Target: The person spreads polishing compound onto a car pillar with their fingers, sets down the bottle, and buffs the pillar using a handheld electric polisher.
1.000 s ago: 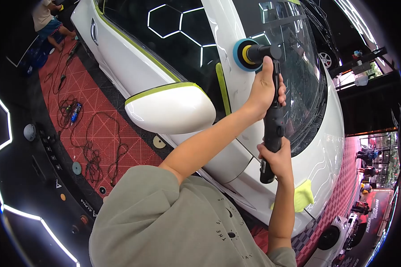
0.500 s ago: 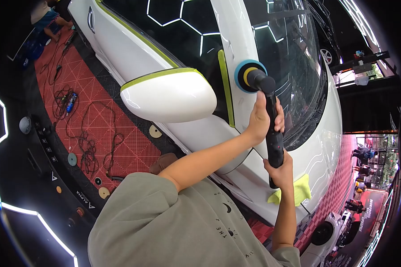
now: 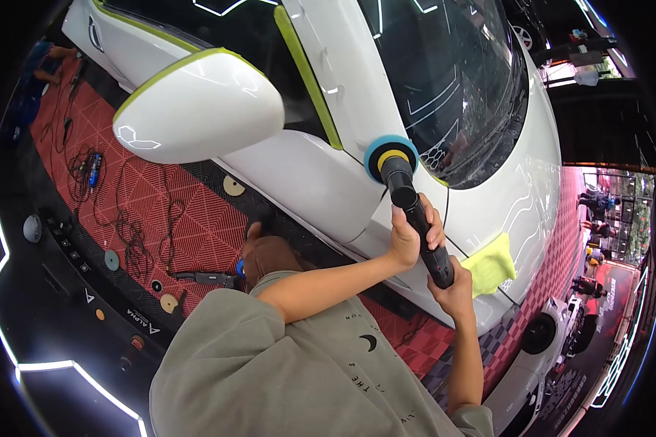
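Observation:
A black polisher (image 3: pixel 415 218) lies across both of my hands' grasp. My left hand (image 3: pixel 414 234) wraps round its neck, just below the head. Farther down, my right hand (image 3: pixel 455 290) is closed round the rear of the body. Its round blue pad (image 3: pixel 375 153) lies against the white car (image 3: pixel 342 171) at the foot of the windshield pillar. Green tape (image 3: pixel 306 76) runs beside the side window. The white side mirror (image 3: pixel 200 109) is to the left, edged with green tape. On the hood, right of my right hand, lies a yellow-green cloth (image 3: pixel 490 266).
Black cables (image 3: pixel 131 237), round pads (image 3: pixel 233 186) and a second polisher (image 3: pixel 208 278) lie on the red floor (image 3: pixel 211 218). A person's legs (image 3: pixel 51 62) show at the upper left. Another white car (image 3: pixel 521 379) and several people stand at the right.
The polisher, with both hands on it, has moved down the pillar from beside the windshield to its base. The view has shifted, so the mirror now appears farther left.

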`<move>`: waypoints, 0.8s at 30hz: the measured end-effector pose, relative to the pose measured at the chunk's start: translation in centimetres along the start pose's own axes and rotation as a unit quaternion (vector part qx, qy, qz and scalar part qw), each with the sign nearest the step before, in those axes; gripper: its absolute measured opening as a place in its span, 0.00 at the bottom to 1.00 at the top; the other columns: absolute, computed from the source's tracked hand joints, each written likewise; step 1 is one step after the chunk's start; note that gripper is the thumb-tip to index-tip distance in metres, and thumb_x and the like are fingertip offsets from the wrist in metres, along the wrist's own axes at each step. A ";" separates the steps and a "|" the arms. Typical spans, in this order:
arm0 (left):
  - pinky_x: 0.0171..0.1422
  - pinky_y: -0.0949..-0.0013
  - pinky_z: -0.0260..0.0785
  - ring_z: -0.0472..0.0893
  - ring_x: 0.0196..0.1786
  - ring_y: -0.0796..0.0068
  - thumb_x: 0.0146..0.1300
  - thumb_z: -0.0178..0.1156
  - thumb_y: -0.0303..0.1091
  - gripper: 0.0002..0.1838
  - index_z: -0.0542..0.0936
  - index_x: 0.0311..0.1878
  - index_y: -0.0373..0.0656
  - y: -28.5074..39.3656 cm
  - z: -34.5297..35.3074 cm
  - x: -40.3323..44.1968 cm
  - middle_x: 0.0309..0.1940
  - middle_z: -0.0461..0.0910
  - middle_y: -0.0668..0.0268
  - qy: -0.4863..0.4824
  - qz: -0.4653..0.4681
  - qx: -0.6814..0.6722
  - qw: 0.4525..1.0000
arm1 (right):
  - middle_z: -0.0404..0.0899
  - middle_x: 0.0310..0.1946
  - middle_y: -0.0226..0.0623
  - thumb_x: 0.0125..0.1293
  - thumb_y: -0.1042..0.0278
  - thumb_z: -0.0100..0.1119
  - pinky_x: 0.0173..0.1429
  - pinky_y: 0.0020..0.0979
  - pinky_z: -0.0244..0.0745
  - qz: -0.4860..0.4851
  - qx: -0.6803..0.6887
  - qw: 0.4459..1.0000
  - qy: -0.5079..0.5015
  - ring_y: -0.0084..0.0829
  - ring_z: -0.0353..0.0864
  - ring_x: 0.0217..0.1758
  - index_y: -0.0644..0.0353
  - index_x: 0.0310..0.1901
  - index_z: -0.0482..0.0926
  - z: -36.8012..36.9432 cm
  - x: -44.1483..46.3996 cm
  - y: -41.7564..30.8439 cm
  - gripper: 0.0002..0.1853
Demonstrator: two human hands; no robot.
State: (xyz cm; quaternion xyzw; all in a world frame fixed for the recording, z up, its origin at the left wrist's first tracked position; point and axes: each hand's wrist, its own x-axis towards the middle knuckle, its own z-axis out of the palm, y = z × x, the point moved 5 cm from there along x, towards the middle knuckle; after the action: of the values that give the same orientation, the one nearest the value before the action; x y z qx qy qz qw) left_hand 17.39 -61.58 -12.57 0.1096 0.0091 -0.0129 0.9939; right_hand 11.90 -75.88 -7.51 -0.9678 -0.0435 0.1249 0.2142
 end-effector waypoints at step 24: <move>0.31 0.68 0.70 0.67 0.18 0.76 0.69 0.30 0.74 0.36 0.65 0.37 0.45 -11.2 0.3 -3.2 0.18 0.65 0.67 -0.057 -0.070 -0.062 0.994 | 0.72 0.18 0.43 0.50 0.74 0.68 0.32 0.33 0.71 0.069 0.006 0.997 0.033 0.34 0.71 0.21 0.65 0.33 0.73 -0.6 -6.8 8.8 0.13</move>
State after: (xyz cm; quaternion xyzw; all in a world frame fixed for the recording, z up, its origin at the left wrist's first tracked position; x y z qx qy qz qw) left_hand 13.86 -72.44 -14.66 0.0458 -0.0391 -0.0886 0.9942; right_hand 5.80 -84.98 -9.21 -0.9707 0.0314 0.1075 0.2126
